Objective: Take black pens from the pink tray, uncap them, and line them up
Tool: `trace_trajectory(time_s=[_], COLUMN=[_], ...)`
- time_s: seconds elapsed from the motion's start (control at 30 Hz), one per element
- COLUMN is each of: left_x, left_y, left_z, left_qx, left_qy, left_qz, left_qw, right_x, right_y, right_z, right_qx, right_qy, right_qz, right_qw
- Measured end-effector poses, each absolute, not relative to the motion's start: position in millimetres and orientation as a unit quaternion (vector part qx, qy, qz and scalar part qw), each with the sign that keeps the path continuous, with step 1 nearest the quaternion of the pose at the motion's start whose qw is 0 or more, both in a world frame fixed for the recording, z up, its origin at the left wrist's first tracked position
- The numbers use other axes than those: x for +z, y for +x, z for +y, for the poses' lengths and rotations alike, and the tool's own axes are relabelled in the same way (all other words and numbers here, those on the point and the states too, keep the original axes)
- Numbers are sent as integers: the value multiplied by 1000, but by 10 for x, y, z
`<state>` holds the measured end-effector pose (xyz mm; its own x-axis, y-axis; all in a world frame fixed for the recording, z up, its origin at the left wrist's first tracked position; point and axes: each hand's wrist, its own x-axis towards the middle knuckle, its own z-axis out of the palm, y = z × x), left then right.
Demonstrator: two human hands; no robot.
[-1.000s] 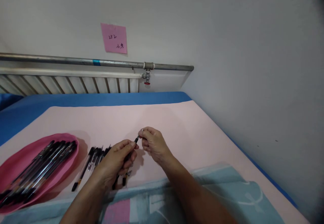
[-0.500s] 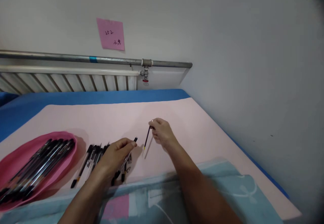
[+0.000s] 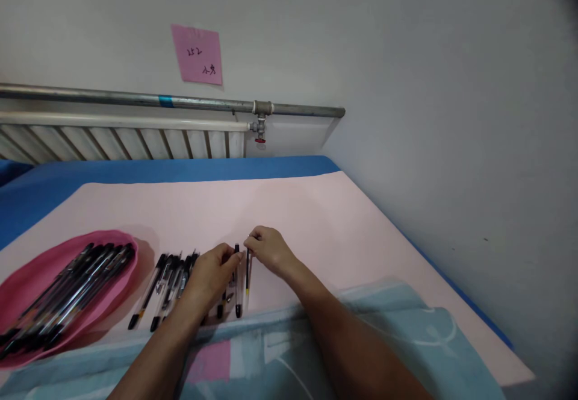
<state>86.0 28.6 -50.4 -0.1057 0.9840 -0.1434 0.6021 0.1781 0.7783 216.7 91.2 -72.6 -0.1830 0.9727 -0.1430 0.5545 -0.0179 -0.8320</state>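
My left hand (image 3: 218, 272) pinches the upper part of a clear pen barrel (image 3: 239, 288) with black ends, which points toward me over the pink surface. Close by on the right, my right hand (image 3: 270, 250) is closed on the top of a thin dark ink refill (image 3: 247, 273) with a yellow band near its lower end. The refill hangs beside the barrel, a narrow gap apart. Under and left of my left hand lie several clear pens with black caps (image 3: 166, 288), partly hidden by my forearm. Small pen parts (image 3: 230, 297) lie near the barrel.
A pink oval basket (image 3: 129, 285) at the left holds a pile of black-capped pens (image 3: 79, 294). A light blue patterned cloth (image 3: 383, 321) covers the near edge. Behind the pink tabletop (image 3: 203, 213) are a radiator (image 3: 176, 144) and a metal pipe (image 3: 298, 109); a wall rises at the right.
My right hand has moved left and slightly down with the refill, bringing it beside the barrel. The barrel in my left hand has turned from slanted to nearly straight toward me.
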Motion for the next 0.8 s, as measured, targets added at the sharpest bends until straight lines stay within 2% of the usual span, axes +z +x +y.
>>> trace_trajectory(time_s=[0.27,0.8], left_x=[-484,-356], left_y=[751,656], left_z=[299,313], left_qx=[253,155], left_qy=[599,608], left_qz=[708,733], left_qw=[277,265], right_x=[-751,-520], right_y=[2110,2203], right_z=[880,702], right_qx=[374,281], right_qy=[-589,-563], right_qz=[-685,-773], right_qw=[209,80])
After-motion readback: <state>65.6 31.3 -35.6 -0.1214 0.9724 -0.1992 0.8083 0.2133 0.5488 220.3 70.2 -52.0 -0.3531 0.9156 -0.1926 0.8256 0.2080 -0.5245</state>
